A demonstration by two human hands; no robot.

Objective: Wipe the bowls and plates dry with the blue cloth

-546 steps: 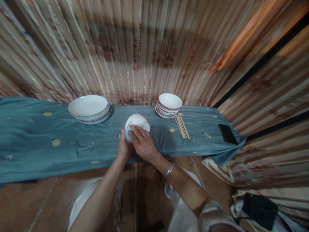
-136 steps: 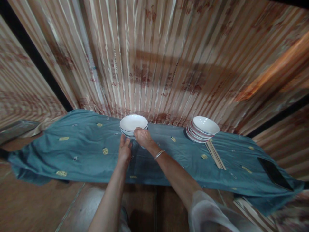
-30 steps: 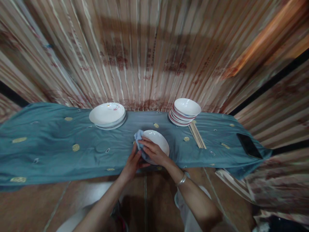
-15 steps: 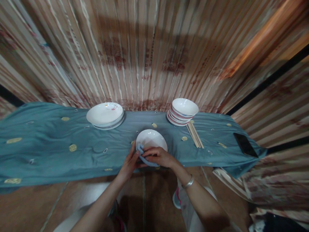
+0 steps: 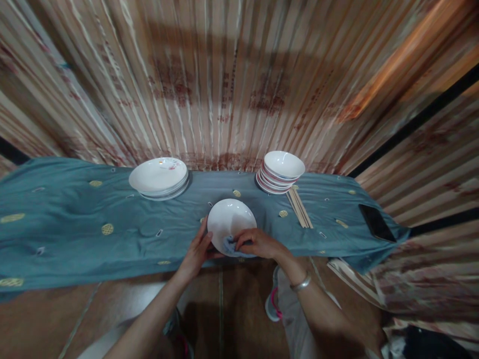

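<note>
A white bowl [image 5: 232,217] is tilted toward me at the near edge of the cloth-covered table. My left hand [image 5: 199,249] grips its left rim, thumb on the inside and fingers underneath. In my right hand [image 5: 258,243] a light blue cloth [image 5: 232,246] is bunched and pressed against the bowl's lower inner side. Behind the bowl to the right stands a stack of bowls [image 5: 284,165] with red-banded sides. To the left is a stack of white plates [image 5: 157,177], the top one bearing a floral pattern.
Several wooden chopsticks [image 5: 299,208] lie beside the stacked bowls. A dark phone [image 5: 376,222] rests near the table's right end. The teal tablecloth [image 5: 138,239] hangs over the front edge, and a patterned curtain [image 5: 209,89] hangs behind.
My right hand and the blue cloth have shifted from the bowl's left inner side to its lower middle. The left hand still keeps hold of the bowl's rim.
</note>
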